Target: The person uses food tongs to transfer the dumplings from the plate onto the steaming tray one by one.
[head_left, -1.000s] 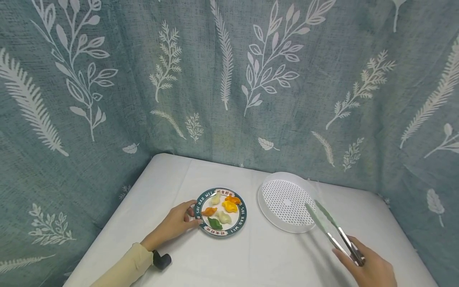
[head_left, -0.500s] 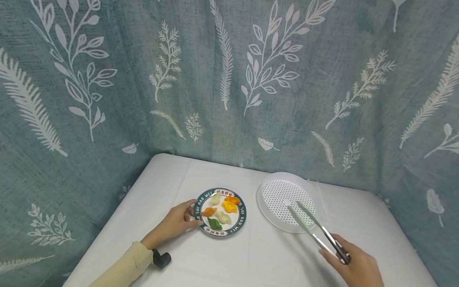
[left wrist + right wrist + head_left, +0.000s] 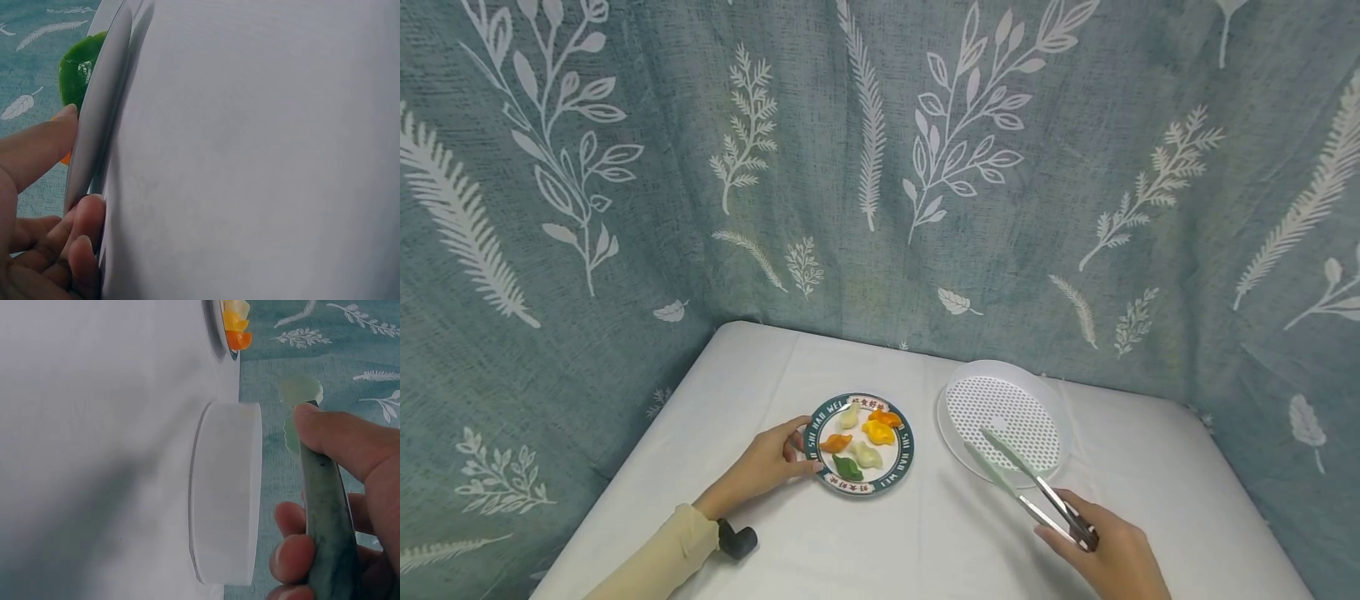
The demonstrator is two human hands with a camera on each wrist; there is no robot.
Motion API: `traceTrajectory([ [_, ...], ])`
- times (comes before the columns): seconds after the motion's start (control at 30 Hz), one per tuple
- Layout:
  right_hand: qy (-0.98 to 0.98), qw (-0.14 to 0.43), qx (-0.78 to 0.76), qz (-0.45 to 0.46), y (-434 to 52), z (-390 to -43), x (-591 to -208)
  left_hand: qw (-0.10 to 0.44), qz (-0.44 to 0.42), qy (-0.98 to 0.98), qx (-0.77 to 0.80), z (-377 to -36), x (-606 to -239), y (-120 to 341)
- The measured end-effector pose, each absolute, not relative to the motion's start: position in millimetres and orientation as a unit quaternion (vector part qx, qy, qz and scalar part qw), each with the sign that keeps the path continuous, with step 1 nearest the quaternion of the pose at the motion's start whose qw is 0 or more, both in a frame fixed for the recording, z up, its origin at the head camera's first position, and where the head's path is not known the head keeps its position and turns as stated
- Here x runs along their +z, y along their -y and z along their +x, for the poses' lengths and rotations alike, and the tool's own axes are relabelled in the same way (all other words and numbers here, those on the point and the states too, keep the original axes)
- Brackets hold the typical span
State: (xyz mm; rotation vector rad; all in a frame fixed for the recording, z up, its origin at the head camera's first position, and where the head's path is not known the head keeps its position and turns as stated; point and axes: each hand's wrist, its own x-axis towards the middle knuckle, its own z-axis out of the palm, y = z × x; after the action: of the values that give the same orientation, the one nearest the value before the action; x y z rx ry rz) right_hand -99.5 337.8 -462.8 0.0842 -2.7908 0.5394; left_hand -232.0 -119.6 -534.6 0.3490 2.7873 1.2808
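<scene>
A bare strip of white table (image 3: 925,533) is left between the plate (image 3: 859,444) and the perforated tray (image 3: 1000,421). The tray's near side is crossed by the tongs (image 3: 1026,492), apparently raised above it. The far side is closed by the curtain (image 3: 880,167).

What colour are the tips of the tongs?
The tips of the tongs are pale green, on metal arms; the head view shows this best.

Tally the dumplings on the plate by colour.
Pale/white dumplings: 2
Orange dumplings: 2
Yellow dumpling: 1
Green dumpling: 1
Total: 6, all on the plate
</scene>
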Motion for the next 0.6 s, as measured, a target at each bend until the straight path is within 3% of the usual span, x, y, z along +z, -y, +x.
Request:
traceTrajectory([
  [0.37, 0.966, 0.135, 0.213, 0.063, -322, -105, -471, 0.029, 0.122, -0.897, 0.424, -233, -537, 122],
  [0.6, 0.957, 0.155, 0.223, 0.103, -314, -110, -479, 0.039, 0.118, -0.887, 0.445, -234, -538, 123],
])
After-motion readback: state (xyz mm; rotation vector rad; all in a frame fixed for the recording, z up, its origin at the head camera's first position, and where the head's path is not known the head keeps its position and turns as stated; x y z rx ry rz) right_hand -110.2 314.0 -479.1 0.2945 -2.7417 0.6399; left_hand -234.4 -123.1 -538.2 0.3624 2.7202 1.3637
